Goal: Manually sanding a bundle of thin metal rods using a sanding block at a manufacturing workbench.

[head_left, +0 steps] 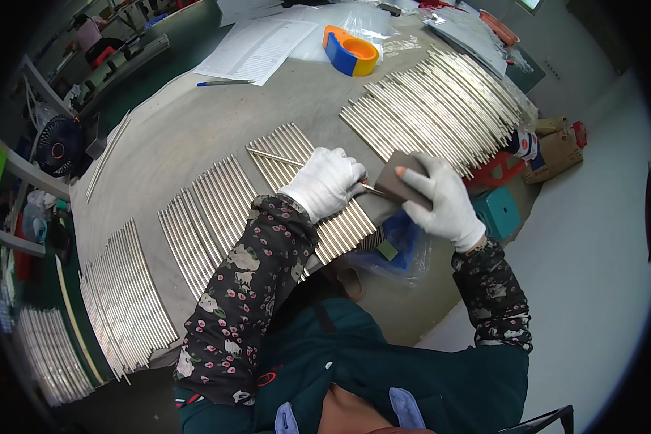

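Note:
My left hand, in a white glove, is closed around a thin metal rod held slantwise over a row of similar rods. The rod's right end meets a grey-brown block, which looks like a sanding sponge. My right hand, gloved in white with a bare fingertip showing, grips that block from its right side. Whether the block wraps around the rod's tip cannot be made out. Left of my hands, more silvery rods lie side by side in neat rows.
A large pile of rods covers the table's right side; another batch lies at the left edge. Farther back are an orange-and-blue tape dispenser, a paper sheet and a pen. A teal stool stands right, below table height.

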Action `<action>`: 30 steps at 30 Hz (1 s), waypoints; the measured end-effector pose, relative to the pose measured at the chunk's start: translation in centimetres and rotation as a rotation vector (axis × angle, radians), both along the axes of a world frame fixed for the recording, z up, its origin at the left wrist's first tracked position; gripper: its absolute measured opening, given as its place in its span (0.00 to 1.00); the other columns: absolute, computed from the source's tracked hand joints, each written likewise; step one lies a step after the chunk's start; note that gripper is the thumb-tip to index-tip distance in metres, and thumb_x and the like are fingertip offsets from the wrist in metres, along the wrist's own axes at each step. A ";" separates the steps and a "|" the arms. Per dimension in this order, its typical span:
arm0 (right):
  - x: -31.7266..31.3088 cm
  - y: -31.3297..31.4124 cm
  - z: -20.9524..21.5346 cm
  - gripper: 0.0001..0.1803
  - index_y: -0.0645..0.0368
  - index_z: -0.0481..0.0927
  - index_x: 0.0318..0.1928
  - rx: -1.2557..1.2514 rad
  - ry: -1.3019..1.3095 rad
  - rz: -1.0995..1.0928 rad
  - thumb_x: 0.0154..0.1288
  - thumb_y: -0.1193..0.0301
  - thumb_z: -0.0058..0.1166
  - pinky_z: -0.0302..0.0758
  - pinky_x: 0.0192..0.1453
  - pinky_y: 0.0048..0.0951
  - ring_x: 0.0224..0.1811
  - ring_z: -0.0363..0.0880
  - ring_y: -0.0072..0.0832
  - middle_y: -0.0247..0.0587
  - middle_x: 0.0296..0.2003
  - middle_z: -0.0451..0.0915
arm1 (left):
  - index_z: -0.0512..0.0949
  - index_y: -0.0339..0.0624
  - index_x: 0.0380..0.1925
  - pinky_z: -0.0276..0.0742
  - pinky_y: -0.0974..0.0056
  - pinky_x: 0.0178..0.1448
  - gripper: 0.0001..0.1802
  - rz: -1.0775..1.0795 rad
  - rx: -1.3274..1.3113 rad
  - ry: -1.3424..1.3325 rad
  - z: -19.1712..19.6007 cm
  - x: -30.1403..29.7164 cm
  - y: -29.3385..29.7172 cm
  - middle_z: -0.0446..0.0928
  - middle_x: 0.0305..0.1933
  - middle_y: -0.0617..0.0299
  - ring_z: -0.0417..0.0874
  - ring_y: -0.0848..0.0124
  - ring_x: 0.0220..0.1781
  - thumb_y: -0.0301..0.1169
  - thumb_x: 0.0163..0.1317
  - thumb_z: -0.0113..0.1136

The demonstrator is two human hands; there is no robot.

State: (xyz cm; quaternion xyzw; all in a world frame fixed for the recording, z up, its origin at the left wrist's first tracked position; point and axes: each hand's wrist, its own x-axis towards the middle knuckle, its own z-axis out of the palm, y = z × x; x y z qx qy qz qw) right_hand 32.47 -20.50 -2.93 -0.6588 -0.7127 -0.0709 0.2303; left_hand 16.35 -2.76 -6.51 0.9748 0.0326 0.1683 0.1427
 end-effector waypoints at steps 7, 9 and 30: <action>-0.5 -1.3 0.2 0.27 0.55 0.80 0.49 0.086 -0.026 -0.018 0.43 0.68 0.64 0.73 0.55 0.43 0.49 0.74 0.49 0.55 0.52 0.72 | 0.79 0.42 0.28 0.77 0.54 0.40 0.08 0.032 -0.084 0.030 0.1 0.4 0.0 0.80 0.27 0.55 0.81 0.53 0.35 0.34 0.56 0.62; -1.2 -1.2 0.3 0.28 0.54 0.79 0.50 0.010 -0.023 0.083 0.42 0.67 0.64 0.72 0.55 0.42 0.50 0.73 0.49 0.56 0.52 0.71 | 0.80 0.43 0.29 0.77 0.55 0.39 0.09 0.015 -0.014 0.005 -0.4 0.5 0.2 0.80 0.27 0.57 0.81 0.55 0.35 0.36 0.56 0.62; 0.6 -0.2 0.5 0.26 0.57 0.79 0.49 0.162 -0.254 -0.290 0.46 0.67 0.62 0.73 0.51 0.45 0.48 0.73 0.48 0.57 0.51 0.72 | 0.80 0.42 0.29 0.77 0.54 0.37 0.08 -0.009 -0.036 -0.083 -0.2 0.3 0.3 0.80 0.26 0.53 0.81 0.53 0.30 0.34 0.56 0.63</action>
